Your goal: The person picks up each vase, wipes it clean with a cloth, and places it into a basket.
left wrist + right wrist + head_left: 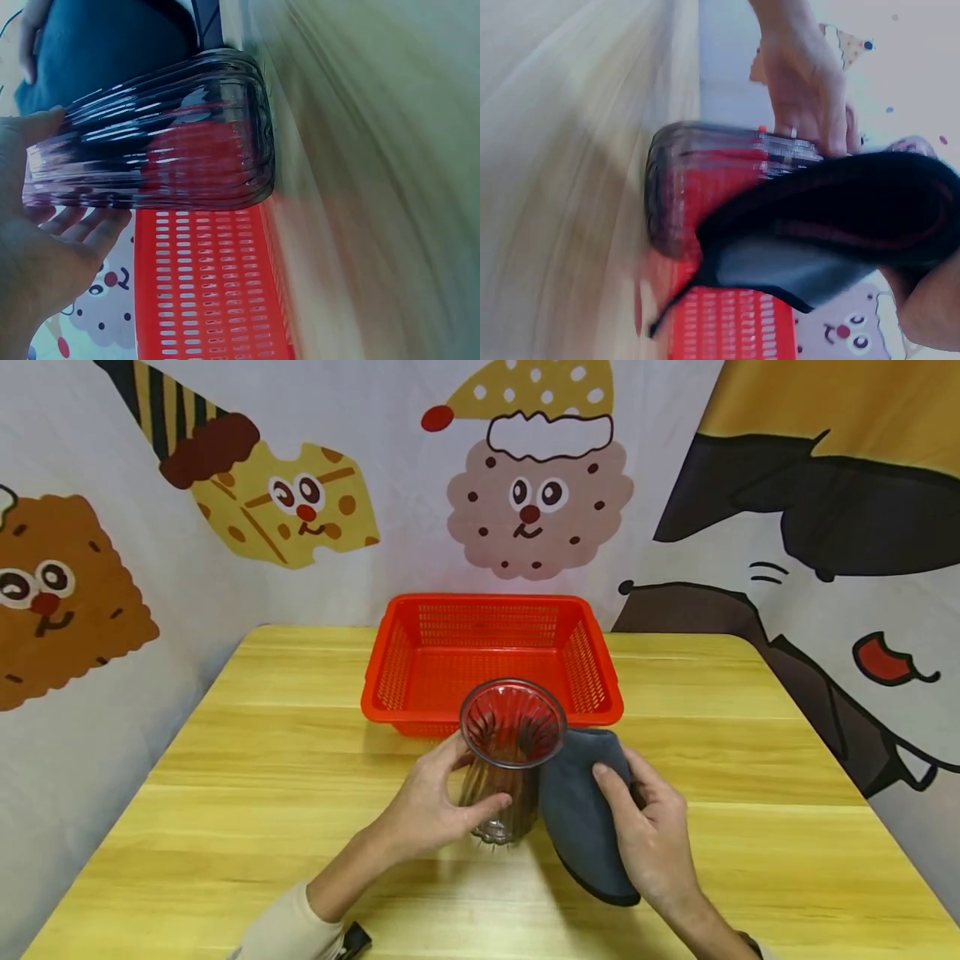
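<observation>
A clear ribbed glass vase (517,781) with a flared round rim stands upright in front of the basket. My left hand (427,806) grips its side, thumb across the near face and fingers behind. Whether its base touches the table cannot be told. In my right hand (660,831) is a dark grey cloth (588,827) with black edging, pinched between thumb and fingers and hanging folded just right of the vase. The left wrist view shows the vase's thick base (251,135); the right wrist view shows the cloth (802,266) blurred, partly covering the vase.
A red plastic basket (431,689) with slotted walls sits on the wooden table (247,777), right behind the vase. Behind the table hangs a white fabric backdrop (405,477) with cartoon prints. A black strap (354,939) shows by the left sleeve.
</observation>
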{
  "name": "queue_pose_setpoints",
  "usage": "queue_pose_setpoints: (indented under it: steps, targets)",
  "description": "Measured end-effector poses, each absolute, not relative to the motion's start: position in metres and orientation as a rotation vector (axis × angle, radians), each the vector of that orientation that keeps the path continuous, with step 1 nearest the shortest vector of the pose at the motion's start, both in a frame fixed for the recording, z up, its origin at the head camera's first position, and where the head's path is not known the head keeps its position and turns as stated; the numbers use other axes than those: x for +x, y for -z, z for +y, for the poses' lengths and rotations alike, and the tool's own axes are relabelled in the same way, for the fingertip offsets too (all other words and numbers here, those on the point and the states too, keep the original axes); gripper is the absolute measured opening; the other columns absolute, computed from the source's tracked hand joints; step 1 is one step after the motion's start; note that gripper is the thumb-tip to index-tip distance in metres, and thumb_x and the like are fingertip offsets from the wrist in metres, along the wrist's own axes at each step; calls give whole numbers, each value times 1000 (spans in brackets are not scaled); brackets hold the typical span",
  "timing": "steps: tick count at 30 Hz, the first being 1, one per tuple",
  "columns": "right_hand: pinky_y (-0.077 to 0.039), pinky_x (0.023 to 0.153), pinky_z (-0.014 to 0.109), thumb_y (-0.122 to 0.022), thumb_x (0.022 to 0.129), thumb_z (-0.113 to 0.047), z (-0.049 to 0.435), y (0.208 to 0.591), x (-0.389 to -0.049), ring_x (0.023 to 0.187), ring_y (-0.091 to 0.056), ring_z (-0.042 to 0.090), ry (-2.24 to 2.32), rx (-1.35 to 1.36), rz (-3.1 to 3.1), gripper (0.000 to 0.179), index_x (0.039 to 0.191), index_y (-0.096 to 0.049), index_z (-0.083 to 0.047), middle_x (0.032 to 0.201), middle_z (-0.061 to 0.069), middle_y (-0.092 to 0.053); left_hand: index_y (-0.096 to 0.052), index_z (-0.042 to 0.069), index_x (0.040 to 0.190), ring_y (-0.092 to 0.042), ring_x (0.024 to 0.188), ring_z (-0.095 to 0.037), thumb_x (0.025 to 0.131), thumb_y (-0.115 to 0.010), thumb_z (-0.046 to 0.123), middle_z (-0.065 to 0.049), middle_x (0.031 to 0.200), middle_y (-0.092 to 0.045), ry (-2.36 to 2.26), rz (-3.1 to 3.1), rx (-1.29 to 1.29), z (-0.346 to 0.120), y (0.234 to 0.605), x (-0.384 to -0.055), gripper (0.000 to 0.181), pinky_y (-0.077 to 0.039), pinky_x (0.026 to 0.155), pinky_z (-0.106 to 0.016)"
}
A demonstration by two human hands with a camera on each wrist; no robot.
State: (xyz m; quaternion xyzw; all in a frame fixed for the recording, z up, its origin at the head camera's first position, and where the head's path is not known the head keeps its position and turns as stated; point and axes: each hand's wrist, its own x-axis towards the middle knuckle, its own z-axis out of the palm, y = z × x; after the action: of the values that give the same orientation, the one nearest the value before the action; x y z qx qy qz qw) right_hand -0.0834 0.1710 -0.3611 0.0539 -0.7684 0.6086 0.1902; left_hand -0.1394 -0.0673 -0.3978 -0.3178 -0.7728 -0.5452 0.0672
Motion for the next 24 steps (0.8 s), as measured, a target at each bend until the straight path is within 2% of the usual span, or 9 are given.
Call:
queue_pose_setpoints:
  steps: [7,14,24]
  targets:
    - [-62,63,28,-58,101,4,159,361,-82,78,-74,21,-1859,253,-1999,26,126,-67,4,99,14,-74,-51,12,148,-58,127,-23,81,-88,11,-2,147,-53,1608,-2286,-991,-67,399,-140,77,-53,101,-39]
    - [-61,56,27,-58,100,6,162,366,-82,70,-72,21,-1730,373,-2113,27,124,-68,-1,90,13,-73,-51,11,148,-57,128,-24,81,-88,13,-5,147,-53,1589,-2283,-995,-68,399,-140,77,-55,99,-41]
    - [-60,57,23,-61,99,5,166,373,-84,73,-70,15,-1516,421,-2221,25,118,-72,-6,93,5,-74,-51,6,147,-56,129,-26,81,-88,11,-10,148,-52,1603,-2276,-1011,-68,399,-141,76,-54,99,-42]
